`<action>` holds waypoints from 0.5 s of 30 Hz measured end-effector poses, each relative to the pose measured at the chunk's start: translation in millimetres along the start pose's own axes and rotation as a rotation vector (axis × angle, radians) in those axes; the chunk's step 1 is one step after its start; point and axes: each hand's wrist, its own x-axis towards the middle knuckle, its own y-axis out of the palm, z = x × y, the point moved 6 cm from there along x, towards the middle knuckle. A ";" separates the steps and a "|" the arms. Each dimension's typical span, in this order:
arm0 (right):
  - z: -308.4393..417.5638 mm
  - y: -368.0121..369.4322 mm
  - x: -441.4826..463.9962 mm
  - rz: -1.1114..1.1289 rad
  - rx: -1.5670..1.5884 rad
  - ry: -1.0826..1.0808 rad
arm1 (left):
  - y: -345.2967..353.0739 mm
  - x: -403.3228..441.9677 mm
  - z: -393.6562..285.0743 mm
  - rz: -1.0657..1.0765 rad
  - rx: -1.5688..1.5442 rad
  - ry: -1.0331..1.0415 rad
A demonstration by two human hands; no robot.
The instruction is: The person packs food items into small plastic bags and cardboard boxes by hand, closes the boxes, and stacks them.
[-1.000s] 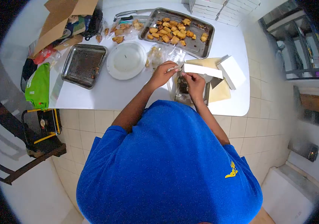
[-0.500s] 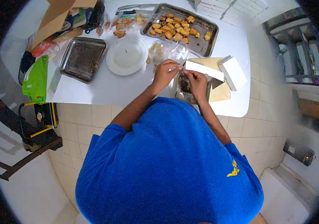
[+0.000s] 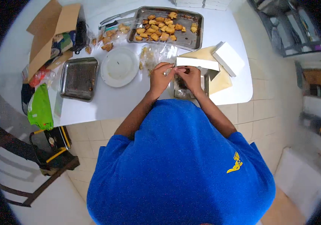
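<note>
My left hand (image 3: 161, 78) and my right hand (image 3: 191, 79) meet fingertip to fingertip at the left corner of a white cardboard box (image 3: 192, 62). Both are closed in a pinch on that corner; the exact spot between the fingertips is partly hidden. The box is open, its dark inner side showing at the right end. Beneath my right hand is a small metal tray (image 3: 201, 89) with a dark-stained bottom, partly covered by the hand. Just beyond my left hand lies a clear plastic bag (image 3: 162, 52).
A baking tray (image 3: 192, 40) bears browned food chunks (image 3: 158, 28). Left stand a white plate (image 3: 119, 67), an empty dark pan (image 3: 78, 79), a brown carton (image 3: 51, 35) and a green bag (image 3: 40, 107). Another white box (image 3: 229, 59) rests on a tan sheet (image 3: 220, 83). A knife (image 3: 119, 16) lies behind.
The camera view has turned and shifted, so the table sits differently in the picture. My hands stay together at the box corner, with the fingers slightly shifted.
</note>
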 end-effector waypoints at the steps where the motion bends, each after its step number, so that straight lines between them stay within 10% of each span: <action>1: -8.5 2.8 2.2 0.010 0.050 -0.020 | 0.7 1.6 0.9 0.009 0.005 -0.013; 15: -22.9 -2.8 7.4 0.116 0.083 0.031 | 1.3 6.0 -2.0 0.188 0.195 0.193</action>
